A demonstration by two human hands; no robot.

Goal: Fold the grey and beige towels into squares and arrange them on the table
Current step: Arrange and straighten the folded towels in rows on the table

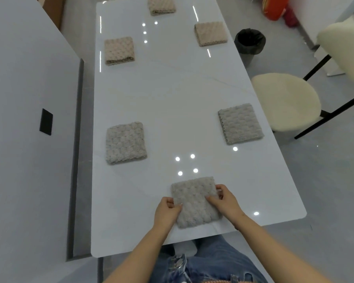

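A folded grey towel (193, 196) lies as a square near the front edge of the glossy white table (172, 94). My left hand (167, 211) grips its left edge, thumb on top. My right hand (225, 200) pinches its right edge. Two more folded grey towels lie flat, one at mid left (125, 142) and one at mid right (240, 123). Three folded beige towels sit farther back: at far left (119, 50), at far right (211, 33), and at the far end (161, 5).
A cream upholstered chair (286, 101) with black legs stands right of the table. A black waste bin (249, 42) is behind it. A grey wall panel (29, 119) runs close along the table's left side. My legs in jeans (204, 262) are under the front edge.
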